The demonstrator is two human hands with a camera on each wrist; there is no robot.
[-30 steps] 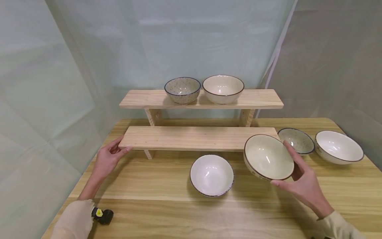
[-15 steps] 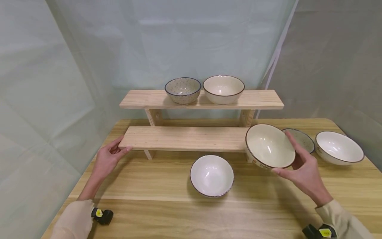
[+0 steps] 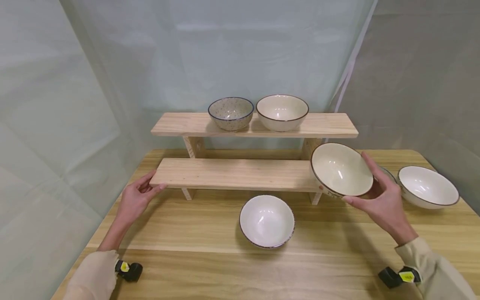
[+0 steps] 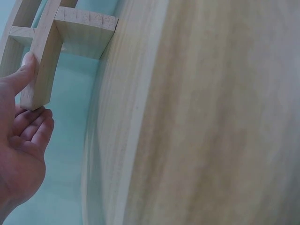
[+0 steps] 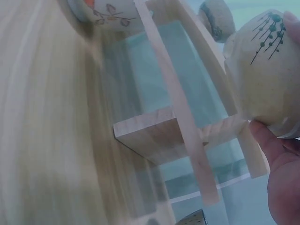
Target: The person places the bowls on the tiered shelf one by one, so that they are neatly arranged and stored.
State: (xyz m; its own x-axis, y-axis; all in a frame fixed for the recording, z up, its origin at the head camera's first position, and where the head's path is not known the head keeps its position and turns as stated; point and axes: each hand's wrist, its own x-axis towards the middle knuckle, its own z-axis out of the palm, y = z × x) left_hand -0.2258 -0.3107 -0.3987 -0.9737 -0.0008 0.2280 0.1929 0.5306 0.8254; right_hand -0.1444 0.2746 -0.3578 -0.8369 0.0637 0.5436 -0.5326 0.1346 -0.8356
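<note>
A cream bowl (image 3: 339,168) with a brown rim is in my right hand (image 3: 384,206), which grips its right side. It is raised and tilted in front of the right end of the lower shelf, its inside facing me. In the right wrist view a green plant pattern shows on the outside of this bowl (image 5: 269,79). My left hand (image 3: 136,200) holds the left end of the lower shelf (image 3: 232,173) of a two-tier wooden stand. The left wrist view shows the thumb against the board (image 4: 42,70), with the other fingers curled at its end.
A speckled grey bowl (image 3: 229,112) and a cream bowl (image 3: 282,110) sit side by side on the upper shelf (image 3: 180,125). A white bowl (image 3: 267,221) stands on the table before the stand. At right are another white bowl (image 3: 427,185) and a mostly hidden grey one (image 3: 388,174).
My right hand has lifted the bowl upward, from below the lower shelf's front edge to its height and above. It now covers most of the grey bowl behind. My left hand stays put.
</note>
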